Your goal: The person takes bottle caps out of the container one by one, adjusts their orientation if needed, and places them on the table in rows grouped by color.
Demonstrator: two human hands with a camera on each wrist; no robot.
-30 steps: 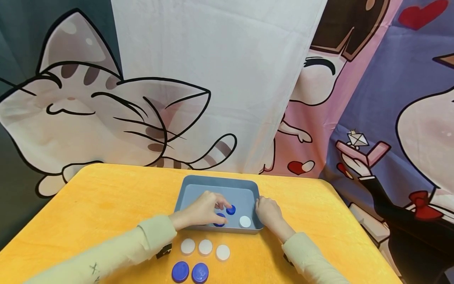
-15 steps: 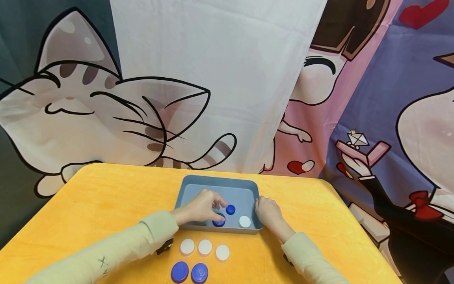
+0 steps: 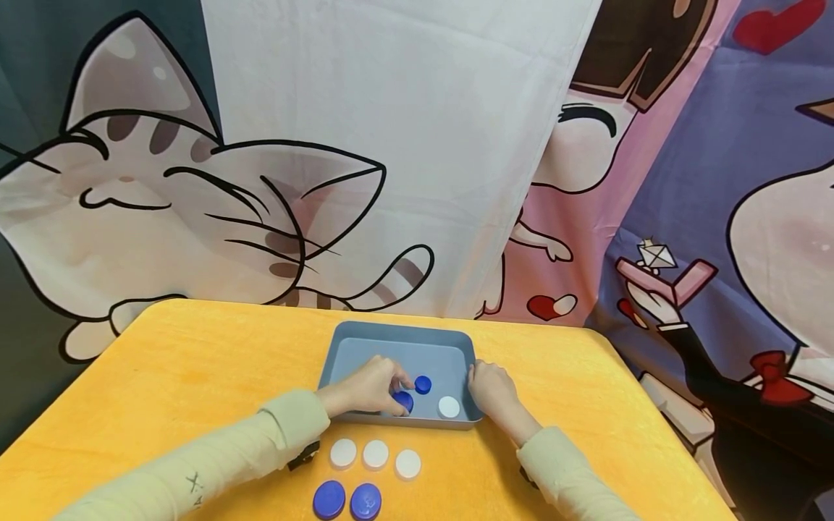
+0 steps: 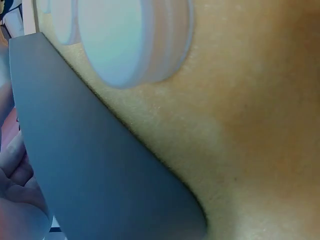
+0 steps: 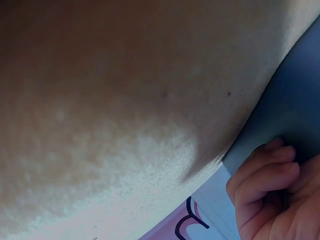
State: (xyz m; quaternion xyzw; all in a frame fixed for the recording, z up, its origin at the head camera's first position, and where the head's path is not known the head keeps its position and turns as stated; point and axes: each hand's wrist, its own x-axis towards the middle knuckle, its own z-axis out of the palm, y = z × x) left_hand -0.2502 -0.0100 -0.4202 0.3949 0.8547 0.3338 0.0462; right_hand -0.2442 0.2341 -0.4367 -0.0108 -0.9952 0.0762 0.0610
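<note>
1. Blue cap: it lay inside the tray, lower centre of the frame, near the tray's bottom wall.
2. Your left hand had just closed in. Half a second earlier its thumb lay over the cap's top; now the thumb sat at the lower edge, with bent fingers at the upper one.
3. That looked like a pinch, so reaching seemed to have turned into holding. Whether the cap had been lifted, you could not tell.
4. Your right hand still gripped the tray's right wall.
5. Right of the pinch, a small blue cap and lone white cap lay inside.
6. Below, three white caps and two blue caps rested on the table.
</note>
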